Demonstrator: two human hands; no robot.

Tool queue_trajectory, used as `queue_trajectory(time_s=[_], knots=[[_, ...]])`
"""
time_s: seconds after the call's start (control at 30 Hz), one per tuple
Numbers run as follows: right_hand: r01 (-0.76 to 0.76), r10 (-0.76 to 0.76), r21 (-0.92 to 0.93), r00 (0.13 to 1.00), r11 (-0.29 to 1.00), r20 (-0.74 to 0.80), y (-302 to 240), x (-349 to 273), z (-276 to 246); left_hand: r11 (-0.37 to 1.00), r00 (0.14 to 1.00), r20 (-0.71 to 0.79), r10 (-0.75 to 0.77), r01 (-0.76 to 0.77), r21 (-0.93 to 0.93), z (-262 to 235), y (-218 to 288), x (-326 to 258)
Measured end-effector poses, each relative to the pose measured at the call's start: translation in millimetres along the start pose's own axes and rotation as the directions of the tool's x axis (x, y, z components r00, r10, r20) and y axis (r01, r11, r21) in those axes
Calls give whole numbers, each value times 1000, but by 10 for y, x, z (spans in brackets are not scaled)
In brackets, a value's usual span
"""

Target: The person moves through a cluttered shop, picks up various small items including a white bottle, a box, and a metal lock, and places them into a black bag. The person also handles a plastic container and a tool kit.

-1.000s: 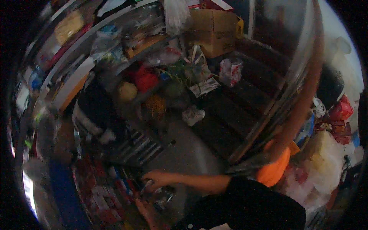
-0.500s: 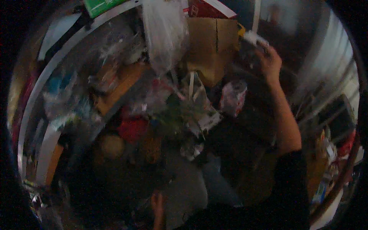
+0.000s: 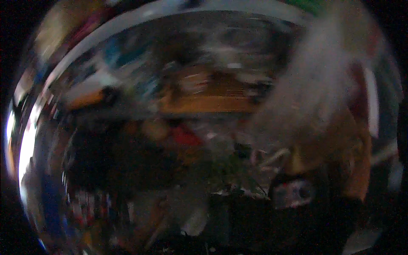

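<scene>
Strong motion blur covers the whole view. My left hand [image 3: 160, 207] shows as a smeared shape low in the view, left of the middle; its fingers cannot be made out. On the right side my right forearm [image 3: 360, 174] reaches up past a brown cardboard box [image 3: 331, 146]. The right hand itself cannot be told apart from the blurred things there. A large whitish clear plastic bag [image 3: 314, 72] hangs near that arm, in front of the box. Below the box lies a pale pinkish packet [image 3: 293, 193].
Across the back runs a cluttered surface with a long orange-brown box [image 3: 208, 104] and a pale curved edge [image 3: 140, 19]. Lower down are a red item [image 3: 185, 135], a round tan object [image 3: 155, 128] and leafy greens [image 3: 229, 168]. Bright glare [image 3: 27, 146] shows at far left.
My view has swung to the left, so the bag, box and packet now appear farther right. The white object at my right hand earlier is no longer distinguishable.
</scene>
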State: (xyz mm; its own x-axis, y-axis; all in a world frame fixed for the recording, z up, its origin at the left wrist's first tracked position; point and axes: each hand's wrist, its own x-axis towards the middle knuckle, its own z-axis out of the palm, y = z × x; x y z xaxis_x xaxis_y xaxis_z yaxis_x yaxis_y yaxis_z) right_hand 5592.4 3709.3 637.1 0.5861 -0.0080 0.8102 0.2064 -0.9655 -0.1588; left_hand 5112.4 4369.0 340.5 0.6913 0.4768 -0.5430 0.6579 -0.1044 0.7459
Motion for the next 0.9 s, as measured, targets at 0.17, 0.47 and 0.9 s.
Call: queue_trajectory(time_s=[0.17, 0.47, 0.9], knots=[[109, -62, 198, 971, 974, -231, -1307, -862, -224, 998, 996, -65, 61, -61, 6, -257, -369, -88], [-407, -404, 764, 670, 501, 622, -5827, -4550, -698, 746, 779, -188, 599, -457, 484, -1352, -2692, -608], [-630, -656, 551, -732, 547, -184, -10076, -7696, -3479, 936, 430, -866, -257, -113, -334, -3102, -3720, -3926]])
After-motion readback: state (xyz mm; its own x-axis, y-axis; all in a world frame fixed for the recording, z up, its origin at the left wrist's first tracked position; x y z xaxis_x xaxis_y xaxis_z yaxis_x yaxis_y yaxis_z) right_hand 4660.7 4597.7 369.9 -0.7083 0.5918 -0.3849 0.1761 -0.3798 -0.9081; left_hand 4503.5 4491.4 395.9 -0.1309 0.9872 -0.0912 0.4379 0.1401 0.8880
